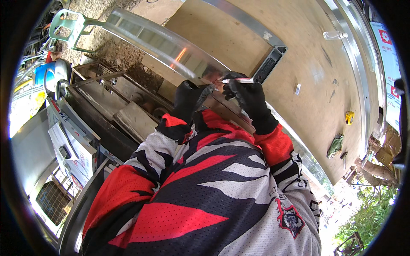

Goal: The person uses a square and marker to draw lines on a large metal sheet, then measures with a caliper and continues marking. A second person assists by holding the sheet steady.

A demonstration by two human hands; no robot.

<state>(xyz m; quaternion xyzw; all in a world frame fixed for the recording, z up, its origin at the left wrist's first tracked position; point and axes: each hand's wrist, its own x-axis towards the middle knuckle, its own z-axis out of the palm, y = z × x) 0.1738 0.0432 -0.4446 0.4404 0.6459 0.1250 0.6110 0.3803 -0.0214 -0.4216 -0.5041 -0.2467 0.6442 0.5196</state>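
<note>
My right hand [250,98], in a black glove, is closed around a slim white marker pen [242,80], its tip pointing left toward the metal. My left hand [188,100], also gloved in black, has its fingers pinched together at the near edge of a long shiny metal channel [164,40]. What sits between those fingertips is too small to make out. The channel runs from the upper left, under both hands, to the lower right along the edge of the wooden worktop [307,106]. Just beyond my right hand lies a dark grey bar end [270,64].
On the worktop are a small white tube [297,88], a yellow tape measure [349,118], a clear plastic bottle [335,35] and a dark green cloth [335,146]. A pale green plastic chair [70,27] stands at the far left. A metal-framed rack [106,96] stands left of me.
</note>
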